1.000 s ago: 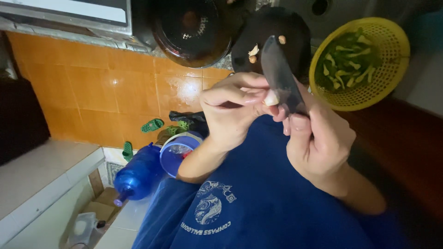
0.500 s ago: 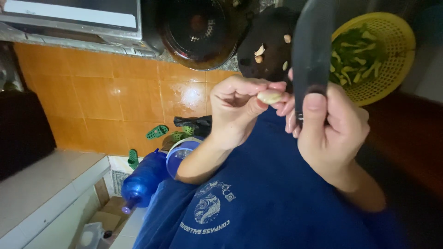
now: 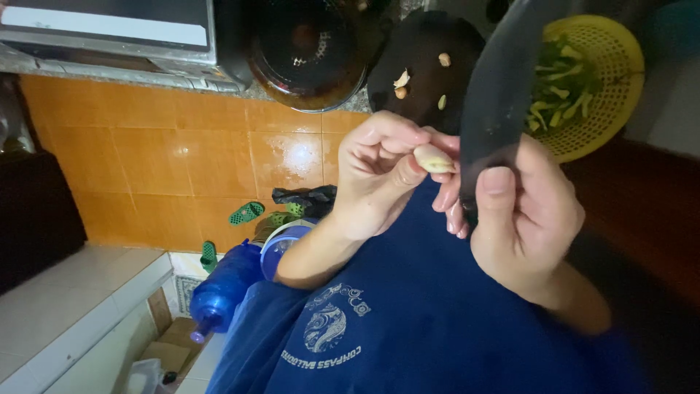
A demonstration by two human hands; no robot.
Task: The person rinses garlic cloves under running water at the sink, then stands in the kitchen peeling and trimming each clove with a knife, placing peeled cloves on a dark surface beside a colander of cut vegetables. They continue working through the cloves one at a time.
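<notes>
Head view: pale, peeled garlic clove (image 3: 433, 158)

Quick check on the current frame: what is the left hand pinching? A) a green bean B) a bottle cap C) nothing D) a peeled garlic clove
D: the left hand pinches a pale garlic clove between thumb and fingers, right beside the dark knife blade that the right hand grips.
</notes>
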